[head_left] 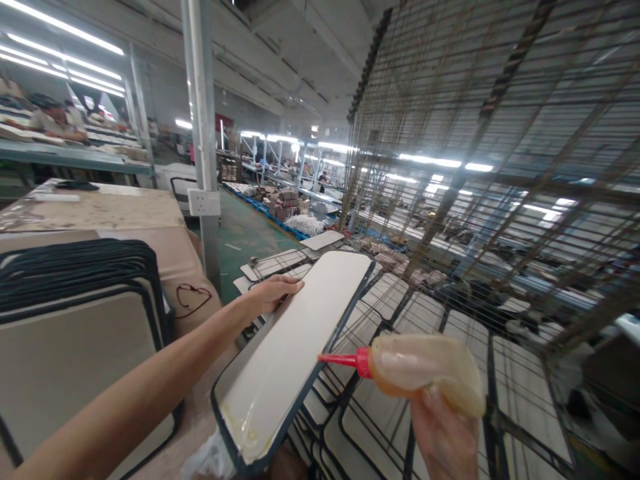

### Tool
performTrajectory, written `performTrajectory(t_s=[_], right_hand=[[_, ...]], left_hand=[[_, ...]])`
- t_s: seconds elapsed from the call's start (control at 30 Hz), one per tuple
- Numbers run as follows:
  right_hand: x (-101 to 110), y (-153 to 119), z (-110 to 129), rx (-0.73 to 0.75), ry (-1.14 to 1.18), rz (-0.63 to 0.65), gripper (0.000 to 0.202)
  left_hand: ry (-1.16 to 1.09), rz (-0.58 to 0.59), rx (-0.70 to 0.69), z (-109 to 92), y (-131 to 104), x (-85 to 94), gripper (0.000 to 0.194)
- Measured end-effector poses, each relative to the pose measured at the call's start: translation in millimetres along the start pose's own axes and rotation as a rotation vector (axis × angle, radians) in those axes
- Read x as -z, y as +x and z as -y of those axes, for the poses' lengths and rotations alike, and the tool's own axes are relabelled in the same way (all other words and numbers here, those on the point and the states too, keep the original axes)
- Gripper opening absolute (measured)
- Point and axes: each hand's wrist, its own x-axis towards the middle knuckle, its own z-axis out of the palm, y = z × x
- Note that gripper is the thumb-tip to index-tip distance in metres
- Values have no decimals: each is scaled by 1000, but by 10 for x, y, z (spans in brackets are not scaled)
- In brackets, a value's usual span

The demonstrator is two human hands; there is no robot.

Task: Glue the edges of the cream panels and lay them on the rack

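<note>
My left hand (277,292) grips the far left edge of a long white panel (305,327) with rounded corners and a dark edging, thumb on top. The panel is held tilted in front of me. Streaks of shiny yellowish glue (250,423) lie along its near end. In my right hand (445,430) is a translucent squeeze bottle (425,367) with amber liquid and a red nozzle. The bottle lies nearly level, and its nozzle tip is at the panel's right edge; whether it touches I cannot tell.
Wire racks (400,293) holding similar panels lie beneath and beyond, with raised wire shelves (500,133) above right. To the left, a stack of dark-edged panels (80,287) and eyeglasses (193,298) rest on a covered table (165,217). A metal post (203,120) stands behind.
</note>
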Motion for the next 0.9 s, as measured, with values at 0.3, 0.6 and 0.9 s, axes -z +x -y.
performTrajectory(t_s=[0.3,0.6,0.9], right_hand=[[2,-138,10,-106,31,81,71],[-40,-329,-34,-240,53,122,79],[-17,13,-21,-122,210,-195,51]], left_hand=[[8,-49,22,-108,51,-37,38],[29,-166,16,-157,169,5,45],[99,-234,-84,-118,36,2,34]])
